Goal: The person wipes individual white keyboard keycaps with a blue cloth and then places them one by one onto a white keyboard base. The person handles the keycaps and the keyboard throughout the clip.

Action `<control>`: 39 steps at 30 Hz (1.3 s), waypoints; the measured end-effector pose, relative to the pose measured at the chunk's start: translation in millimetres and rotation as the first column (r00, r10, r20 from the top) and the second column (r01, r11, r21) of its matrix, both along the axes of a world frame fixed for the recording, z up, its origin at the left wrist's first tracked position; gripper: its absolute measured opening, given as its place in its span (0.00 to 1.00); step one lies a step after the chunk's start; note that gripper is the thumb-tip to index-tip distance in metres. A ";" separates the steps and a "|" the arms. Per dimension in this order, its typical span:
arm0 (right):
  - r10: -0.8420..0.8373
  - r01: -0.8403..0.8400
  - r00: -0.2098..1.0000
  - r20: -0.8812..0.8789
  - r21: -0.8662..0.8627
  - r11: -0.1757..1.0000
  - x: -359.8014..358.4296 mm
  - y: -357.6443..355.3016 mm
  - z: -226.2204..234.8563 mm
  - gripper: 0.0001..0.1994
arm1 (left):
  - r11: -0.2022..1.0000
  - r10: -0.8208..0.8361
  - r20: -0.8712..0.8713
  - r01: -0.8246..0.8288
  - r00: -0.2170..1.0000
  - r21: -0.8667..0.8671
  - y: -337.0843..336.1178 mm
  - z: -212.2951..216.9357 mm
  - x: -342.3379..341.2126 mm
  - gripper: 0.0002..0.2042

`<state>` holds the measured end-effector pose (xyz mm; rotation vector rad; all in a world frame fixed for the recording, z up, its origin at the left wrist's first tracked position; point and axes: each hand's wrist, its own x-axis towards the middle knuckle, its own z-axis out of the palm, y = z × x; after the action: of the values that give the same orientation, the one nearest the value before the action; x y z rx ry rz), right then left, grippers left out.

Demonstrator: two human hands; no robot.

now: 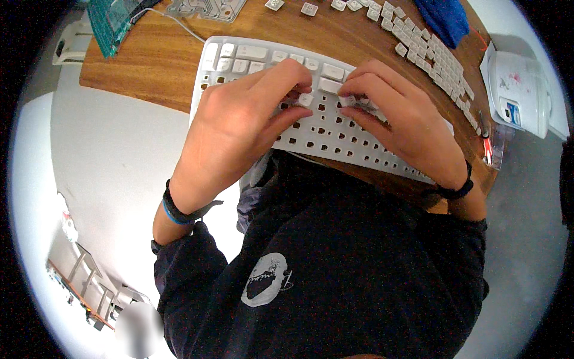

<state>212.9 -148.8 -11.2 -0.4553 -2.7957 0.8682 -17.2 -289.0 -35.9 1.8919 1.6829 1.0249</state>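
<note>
The left hand (239,116) pinches a white keycap (305,100) between thumb and finger, over a white keyboard (305,135) with many open sockets (322,107); the right hand (406,113) curls close beside it, and its fingers hide whether they grip anything. The keyboard lies on a wooden table (131,66), its far rows partly capped. Loose caps (418,49) spread beyond, to the right. If the left pinch loosens or twists, the keycap could slip or tilt

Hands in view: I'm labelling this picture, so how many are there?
2: the left hand is over the white keyboard, a white keycap at its fingertips; the right hand is farther right, over the same keyboard. No other hand shows.
</note>
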 end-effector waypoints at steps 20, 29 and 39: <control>-0.009 0.005 0.996 0.087 0.053 0.999 3.7 -2.0 0.7 0.13 | 0.999 0.021 -0.055 -0.023 0.998 -0.031 -3.0 2.7 1.0 0.15; -0.001 -0.008 0.998 0.068 0.122 0.992 -3.4 -4.4 -1.8 0.12 | 1.000 0.013 -0.065 -0.013 0.998 -0.001 -0.6 2.3 2.4 0.15; 0.130 -0.172 0.980 0.153 0.305 0.937 -16.1 -6.7 14.1 0.07 | 0.999 0.016 -0.073 -0.019 0.997 -0.042 -1.1 2.5 1.8 0.15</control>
<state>196.9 -155.5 2.9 -0.2554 -3.0466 0.4092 -15.4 -290.1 -33.4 1.9113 1.7508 0.9297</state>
